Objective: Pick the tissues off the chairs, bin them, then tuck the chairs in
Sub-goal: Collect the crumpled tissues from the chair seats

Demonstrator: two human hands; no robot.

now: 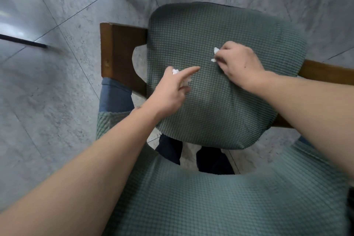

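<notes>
Two tissues are in play on the seat [220,101] mid-frame: our left hand [170,90] pinches one tissue [175,72] with the forefinger straight, our right hand [239,63] clutches another [216,50]. We judge either scrap could slip from so light a hold and drop to the floor [57,101].

Bare forearms with no sleeves in view, blue trousers [115,96] and 2 dark shoes [214,161] below.
</notes>
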